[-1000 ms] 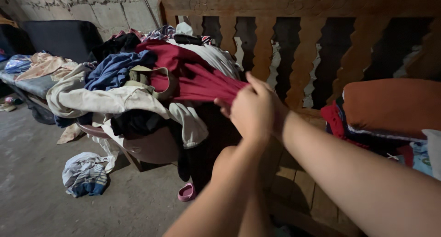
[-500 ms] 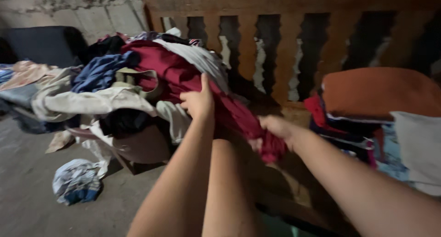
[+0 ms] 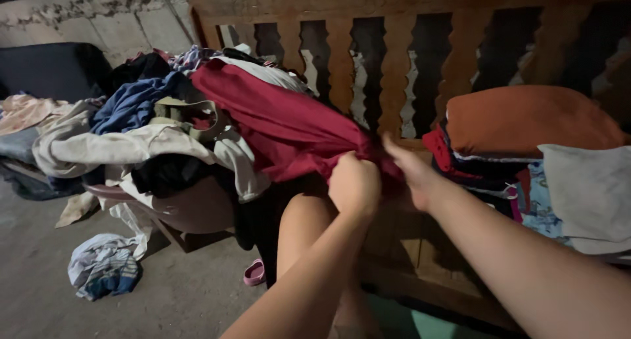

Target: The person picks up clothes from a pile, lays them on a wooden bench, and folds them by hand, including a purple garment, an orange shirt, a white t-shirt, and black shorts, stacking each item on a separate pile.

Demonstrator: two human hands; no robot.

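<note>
Dark red garment [image 3: 276,119]: plain maroon cloth, creased, pulled taut from the laundry pile [image 3: 131,135] on a plastic chair [image 3: 197,211]. L hand [image 3: 355,183] fist closed on its bunched end; R hand [image 3: 411,168] fingers pinching same end, by wooden slats [image 3: 342,63].

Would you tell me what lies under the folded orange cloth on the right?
The orange cloth tops a stack of folded clothes: red and dark layers show at the edge, with a grey piece beside it. Whatever supports the stack is covered.
</note>
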